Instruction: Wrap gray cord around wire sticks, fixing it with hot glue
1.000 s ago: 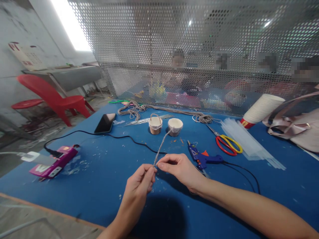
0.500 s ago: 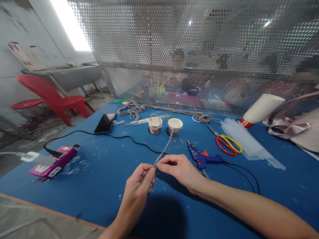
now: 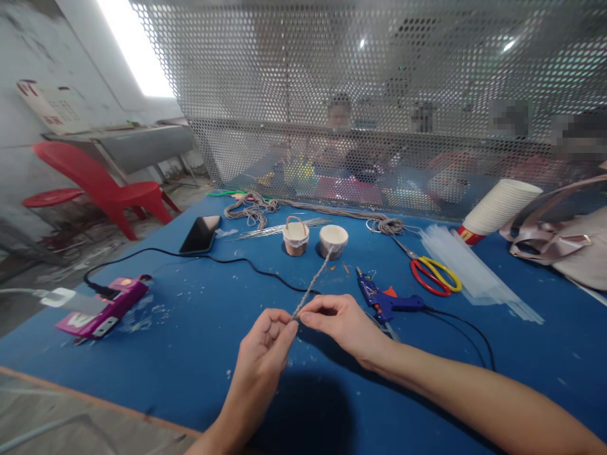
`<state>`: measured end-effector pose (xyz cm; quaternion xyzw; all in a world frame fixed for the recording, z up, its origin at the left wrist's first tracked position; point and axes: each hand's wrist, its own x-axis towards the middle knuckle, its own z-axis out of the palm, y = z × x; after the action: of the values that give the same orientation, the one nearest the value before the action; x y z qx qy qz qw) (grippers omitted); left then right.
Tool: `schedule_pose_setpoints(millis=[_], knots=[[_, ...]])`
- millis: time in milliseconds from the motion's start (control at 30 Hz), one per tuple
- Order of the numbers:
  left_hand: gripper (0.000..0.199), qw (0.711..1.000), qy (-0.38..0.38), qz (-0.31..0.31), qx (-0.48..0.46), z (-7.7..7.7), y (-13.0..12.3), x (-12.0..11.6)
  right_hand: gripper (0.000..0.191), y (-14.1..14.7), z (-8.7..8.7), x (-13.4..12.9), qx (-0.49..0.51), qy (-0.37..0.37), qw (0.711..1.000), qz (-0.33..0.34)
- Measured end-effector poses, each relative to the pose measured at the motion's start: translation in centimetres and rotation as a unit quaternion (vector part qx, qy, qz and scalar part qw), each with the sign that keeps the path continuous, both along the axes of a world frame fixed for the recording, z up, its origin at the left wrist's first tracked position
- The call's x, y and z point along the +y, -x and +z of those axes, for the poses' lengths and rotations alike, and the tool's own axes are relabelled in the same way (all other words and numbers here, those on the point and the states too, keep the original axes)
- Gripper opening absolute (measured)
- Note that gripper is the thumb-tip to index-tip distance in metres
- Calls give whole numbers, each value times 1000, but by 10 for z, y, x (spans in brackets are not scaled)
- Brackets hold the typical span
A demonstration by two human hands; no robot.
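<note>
My left hand (image 3: 265, 347) pinches the near end of a thin grey twisted cord (image 3: 313, 282) between thumb and fingers. Right beside it, my right hand (image 3: 339, 325) is closed on the same cord with thumb and forefinger. The cord slants up and away, its far end in front of a small round cup (image 3: 333, 241) with a pale top; whether it is joined to the cup I cannot tell. To the left of that cup stands a second small cup (image 3: 295, 240) with a brown looped handle, like a little basket.
A blue glue gun (image 3: 389, 302) lies right of my hands, then red-and-yellow scissors (image 3: 434, 275), clear plastic sheets (image 3: 478, 275) and stacked paper cups (image 3: 500, 208). Leftward are a phone (image 3: 200, 234), black cable and purple power strip (image 3: 104, 308). Grey cord (image 3: 251, 208) and a perforated metal screen (image 3: 284, 95) stand behind.
My left fingers have shifted slightly at the cord's near end, the thumb now higher. The cord's far end has swung a little to the right. My right hand has hardly moved.
</note>
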<state>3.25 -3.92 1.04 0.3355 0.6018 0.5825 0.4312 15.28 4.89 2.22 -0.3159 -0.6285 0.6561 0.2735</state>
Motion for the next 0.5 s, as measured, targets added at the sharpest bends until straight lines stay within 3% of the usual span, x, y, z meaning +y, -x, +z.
schedule_pose_setpoints(millis=[500], knots=[[30,999,14,-30,15,-2,2,-1,17,-2,1,0,7,5,1000,-3]])
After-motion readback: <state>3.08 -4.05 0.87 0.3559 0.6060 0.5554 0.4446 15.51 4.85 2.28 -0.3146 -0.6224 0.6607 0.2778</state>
